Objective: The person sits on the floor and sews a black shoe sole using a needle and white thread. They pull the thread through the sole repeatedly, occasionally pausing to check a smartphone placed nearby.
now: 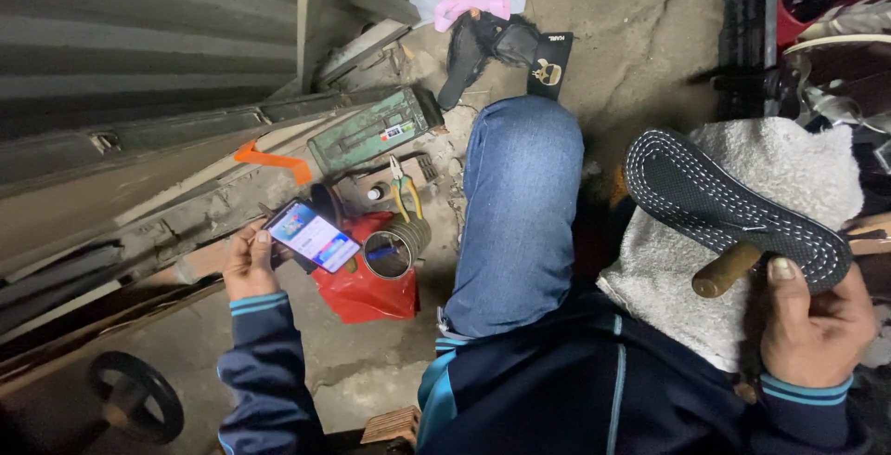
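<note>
Holding a lit, dark-framed smartphone (312,235) at the near left, the left hand (249,265) is closed around its edge, beside a red plastic bag (367,283). At right, the right hand (812,320) grips a black stitched rubber shoe sole (733,209) and a wooden-handled tool (726,270) over a grey towel (789,162).

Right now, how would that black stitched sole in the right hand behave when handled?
The black sole probably feels light and bendy: it looks thin. One hand, the right hand, carries it by its end. Its flat shape makes rolling unlikely.
</note>
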